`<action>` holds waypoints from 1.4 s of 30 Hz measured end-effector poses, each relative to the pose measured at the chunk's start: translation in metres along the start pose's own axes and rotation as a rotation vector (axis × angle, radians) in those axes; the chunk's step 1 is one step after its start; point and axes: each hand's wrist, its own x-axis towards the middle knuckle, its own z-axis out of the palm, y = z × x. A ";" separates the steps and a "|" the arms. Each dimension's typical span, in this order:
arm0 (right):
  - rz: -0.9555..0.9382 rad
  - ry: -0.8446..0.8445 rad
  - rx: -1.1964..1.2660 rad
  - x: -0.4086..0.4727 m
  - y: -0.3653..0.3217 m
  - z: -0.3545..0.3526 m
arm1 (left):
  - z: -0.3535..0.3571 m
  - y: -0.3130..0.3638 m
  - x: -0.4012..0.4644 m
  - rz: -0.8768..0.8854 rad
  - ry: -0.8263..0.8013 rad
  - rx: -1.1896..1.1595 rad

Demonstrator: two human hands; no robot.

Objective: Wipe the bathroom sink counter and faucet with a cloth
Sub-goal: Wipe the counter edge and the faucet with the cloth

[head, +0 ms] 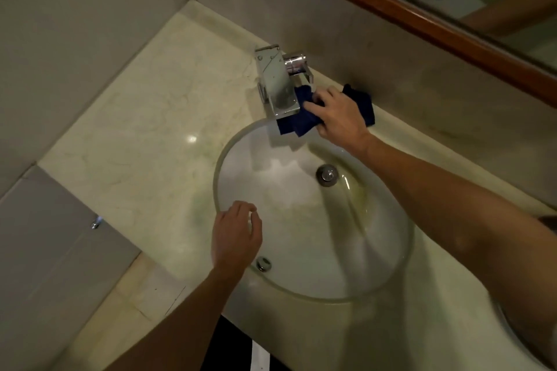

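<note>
Fingers (313, 105) of the right hand (340, 117) press a blue cloth (297, 123) against the faucet (278, 81), hiding most of it. Left hand (236, 235) hovers loosely curled over the sink rim (401, 268), holding nothing.

Square chrome metal faucet (278, 84): mirror-glossy. Dark blue cloth (301, 122): soft, matt, crumpled. Pale cream marble-look counter (144, 129): polished, faintly veined. Round clear glass basin (401, 256): smooth, w/ shiny metal drain plug (327, 175). Mirror frame (422, 19): reddish-brown wood, satin.
</note>
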 end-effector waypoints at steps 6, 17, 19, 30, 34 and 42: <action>0.178 -0.040 -0.044 -0.078 0.015 -0.015 | 0.004 -0.006 0.001 0.044 0.001 0.009; 0.740 -0.124 -0.086 -0.268 -0.066 -0.048 | -0.007 -0.004 -0.006 0.032 -0.020 -0.115; 0.863 -0.122 -0.075 -0.287 -0.100 -0.050 | -0.007 -0.008 -0.005 0.045 -0.016 -0.154; 1.284 -0.136 0.152 -0.232 -0.301 -0.028 | -0.005 -0.022 0.008 -0.020 -0.165 -0.290; 1.253 -0.024 0.301 -0.211 -0.318 -0.029 | -0.023 -0.023 0.010 0.090 -0.222 -0.368; 1.068 0.191 0.341 -0.261 -0.298 -0.050 | -0.055 -0.063 0.046 0.079 0.011 -0.417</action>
